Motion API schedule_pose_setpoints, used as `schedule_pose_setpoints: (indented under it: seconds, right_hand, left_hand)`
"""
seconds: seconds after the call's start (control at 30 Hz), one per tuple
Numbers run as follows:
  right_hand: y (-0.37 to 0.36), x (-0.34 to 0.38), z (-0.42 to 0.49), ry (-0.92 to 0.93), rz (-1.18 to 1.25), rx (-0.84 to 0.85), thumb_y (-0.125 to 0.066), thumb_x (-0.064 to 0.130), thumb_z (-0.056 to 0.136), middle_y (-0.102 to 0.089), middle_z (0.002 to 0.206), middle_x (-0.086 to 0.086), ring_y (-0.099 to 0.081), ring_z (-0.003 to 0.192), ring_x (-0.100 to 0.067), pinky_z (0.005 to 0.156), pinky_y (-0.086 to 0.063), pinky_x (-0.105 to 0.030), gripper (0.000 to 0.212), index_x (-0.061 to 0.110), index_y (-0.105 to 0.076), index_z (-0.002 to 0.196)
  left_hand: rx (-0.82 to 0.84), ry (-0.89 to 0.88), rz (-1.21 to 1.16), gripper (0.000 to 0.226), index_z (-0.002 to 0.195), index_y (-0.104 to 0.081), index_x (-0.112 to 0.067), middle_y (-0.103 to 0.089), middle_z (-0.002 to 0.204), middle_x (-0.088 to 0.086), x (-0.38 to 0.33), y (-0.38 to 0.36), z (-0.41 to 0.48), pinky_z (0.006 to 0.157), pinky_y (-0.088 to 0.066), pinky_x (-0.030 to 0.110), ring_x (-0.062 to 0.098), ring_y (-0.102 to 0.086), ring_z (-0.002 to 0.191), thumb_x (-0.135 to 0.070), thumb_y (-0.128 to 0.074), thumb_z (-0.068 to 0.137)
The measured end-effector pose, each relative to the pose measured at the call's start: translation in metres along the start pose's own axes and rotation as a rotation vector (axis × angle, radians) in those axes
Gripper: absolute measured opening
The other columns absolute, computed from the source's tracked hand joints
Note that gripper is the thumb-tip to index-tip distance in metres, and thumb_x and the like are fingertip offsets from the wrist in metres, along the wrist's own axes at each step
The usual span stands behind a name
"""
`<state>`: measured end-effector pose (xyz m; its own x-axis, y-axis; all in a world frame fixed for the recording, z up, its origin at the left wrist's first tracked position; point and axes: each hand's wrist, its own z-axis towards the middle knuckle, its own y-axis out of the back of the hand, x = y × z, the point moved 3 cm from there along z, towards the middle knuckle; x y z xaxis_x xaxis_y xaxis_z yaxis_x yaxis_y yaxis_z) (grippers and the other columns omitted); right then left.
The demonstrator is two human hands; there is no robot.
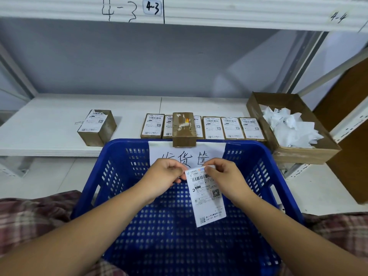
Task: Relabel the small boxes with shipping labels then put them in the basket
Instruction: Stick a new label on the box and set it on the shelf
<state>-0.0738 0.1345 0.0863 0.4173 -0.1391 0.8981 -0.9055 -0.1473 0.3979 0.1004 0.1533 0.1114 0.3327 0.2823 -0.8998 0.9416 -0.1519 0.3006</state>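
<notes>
In the head view, both hands met at the centre of the frame, above a blue basket [119, 176] that filled the lower middle. The left hand [166, 172] had its fingers curled in and pinched the upper left corner of a shipping label [207, 198]. The right hand [225, 179] pinched the label's upper right edge between thumb and fingertips. The label hung down from this grip, tilted, printed side up, over the inside of the basket and touching none of the boxes. A paper sign [157, 154] with handwritten characters was fixed to the basket's far wall, partly hidden behind the hands.

Beyond the basket, on the white shelf [49, 120], a row of labelled boxes [232, 128] lay side by side. A bare box [183, 126] with no label lay on top of that row, its near end at the basket's far rim. A single labelled box [96, 127] stood well apart at centre left. At centre right, a cardboard tray [256, 104] held crumpled white papers [290, 126]. An upper shelf [239, 14] across the top carried the handwritten marks 4-3 and 4-4. Plaid cloth [29, 216] showed at the lower left and lower right.
</notes>
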Motion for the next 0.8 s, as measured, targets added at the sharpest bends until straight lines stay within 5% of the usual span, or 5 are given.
schedule_pose_setpoints:
  seconds: [0.4, 0.53, 0.63, 0.73, 0.8]
  right_hand:
    - [0.0006, 0.0015, -0.0025, 0.023, -0.001, -0.005, -0.057, 0.016, 0.096, -0.071, 0.085, 0.007, -0.065, 0.077, -0.009, 0.069, -0.05, -0.025, 0.016, 0.02, -0.07, 0.089]
    - [0.0009, 0.0003, -0.0033, 0.045, -0.003, -0.01, -0.06, 0.015, 0.094, -0.062, 0.068, 0.01, -0.053, 0.056, -0.003, 0.054, -0.041, -0.016, 0.012, 0.022, -0.069, 0.091]
    - [-0.0002, -0.0024, -0.0025, 0.051, -0.002, 0.007, -0.061, 0.014, 0.093, -0.058, 0.063, 0.011, -0.049, 0.053, -0.004, 0.053, -0.039, -0.018, 0.011, 0.023, -0.068, 0.092]
    - [-0.0015, -0.0026, -0.0028, 0.072, -0.011, -0.009, -0.064, 0.016, 0.092, -0.053, 0.069, 0.012, -0.049, 0.063, -0.006, 0.059, -0.039, -0.019, 0.012, 0.026, -0.066, 0.097]
    - [-0.0013, -0.0026, -0.0038, 0.102, -0.06, -0.067, -0.068, 0.019, 0.089, -0.054, 0.093, 0.011, -0.051, 0.087, -0.004, 0.074, -0.039, -0.015, 0.024, 0.03, -0.059, 0.109]
  left_hand:
    - [0.087, -0.024, 0.078, 0.02, 0.082, -0.072, -0.012, -0.07, 0.069, -0.003, 0.004, -0.0012, 0.0005, 0.058, -0.044, 0.01, 0.001, -0.059, 0.06, -0.001, -0.057, 0.089]
    - [0.154, -0.017, 0.085, 0.02, 0.081, -0.071, -0.013, -0.07, 0.068, -0.003, 0.0062, -0.0047, -0.0016, 0.067, -0.05, 0.015, 0.005, -0.063, 0.066, -0.001, -0.058, 0.088]
    - [0.191, 0.007, 0.061, 0.017, 0.083, -0.07, -0.01, -0.07, 0.069, -0.003, 0.0043, -0.0063, -0.0043, 0.058, -0.046, 0.01, 0.001, -0.062, 0.061, -0.001, -0.057, 0.089]
    - [0.2, 0.043, 0.054, 0.016, 0.084, -0.069, -0.014, -0.07, 0.069, -0.004, 0.0043, -0.0064, -0.0041, 0.053, -0.041, 0.012, 0.003, -0.061, 0.062, -0.004, -0.057, 0.089]
    - [0.191, 0.064, 0.028, 0.016, 0.085, -0.069, -0.014, -0.07, 0.069, -0.005, 0.0052, -0.0064, -0.0032, 0.053, -0.04, 0.013, 0.004, -0.06, 0.063, -0.005, -0.057, 0.089]
